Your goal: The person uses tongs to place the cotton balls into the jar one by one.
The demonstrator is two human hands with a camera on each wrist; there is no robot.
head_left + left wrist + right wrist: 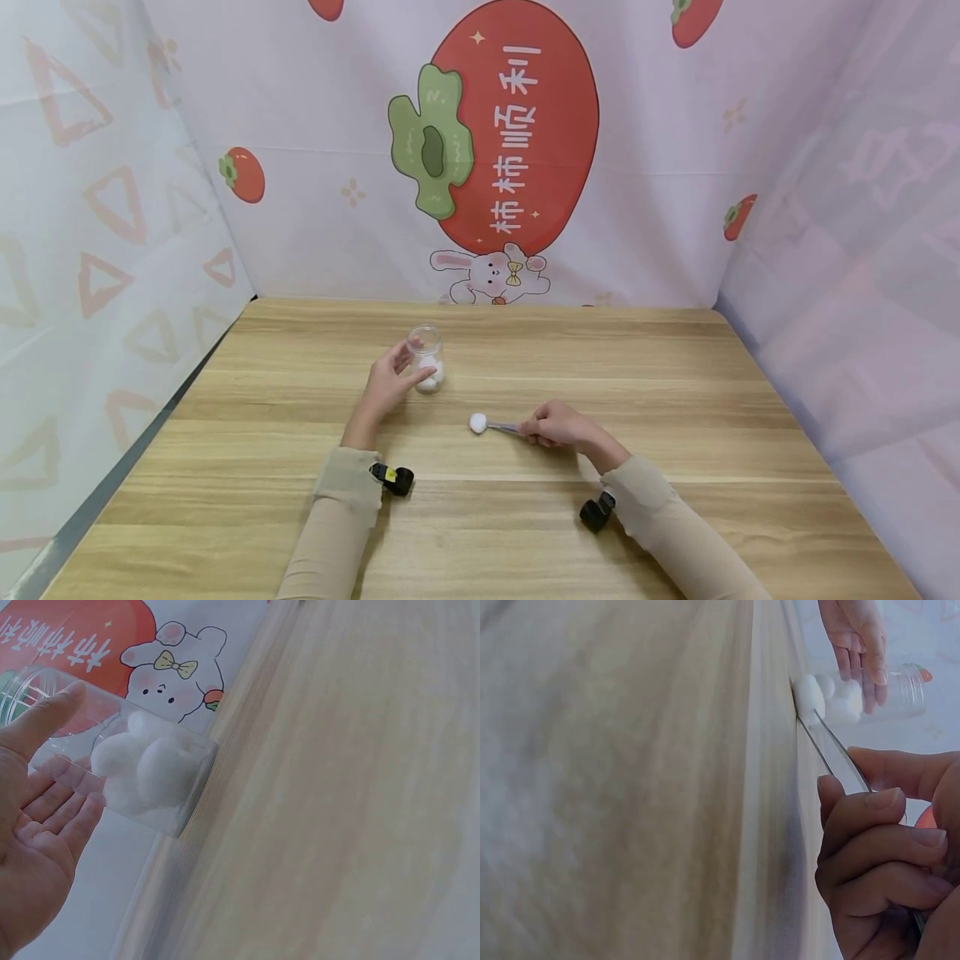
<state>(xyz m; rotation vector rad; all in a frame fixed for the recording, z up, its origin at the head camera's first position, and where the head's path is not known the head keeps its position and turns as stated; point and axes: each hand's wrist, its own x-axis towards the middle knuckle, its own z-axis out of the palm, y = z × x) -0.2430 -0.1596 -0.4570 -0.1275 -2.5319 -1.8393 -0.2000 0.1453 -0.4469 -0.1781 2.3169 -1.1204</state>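
Observation:
My left hand (387,385) holds a clear, open-topped jar (425,340) that stands upright on the table, thumb on one side and fingers on the other. Several white cotton balls (154,769) lie in the lower part of the jar. Nearer to me and to the right, my right hand (558,423) grips a pair of metal tweezers (505,427) between thumb and curled fingers. At the tweezers' tips is a single cotton ball (477,423), close over the tabletop. From the right wrist, the two tips (815,712) meet this ball's near side.
The wood-grain table (480,533) runs back to a printed cloth (645,167) with persimmons and a rabbit. Pale cloth walls also stand at the left and right. A small black camera (402,481) is strapped to the left wrist, another camera (597,512) to the right.

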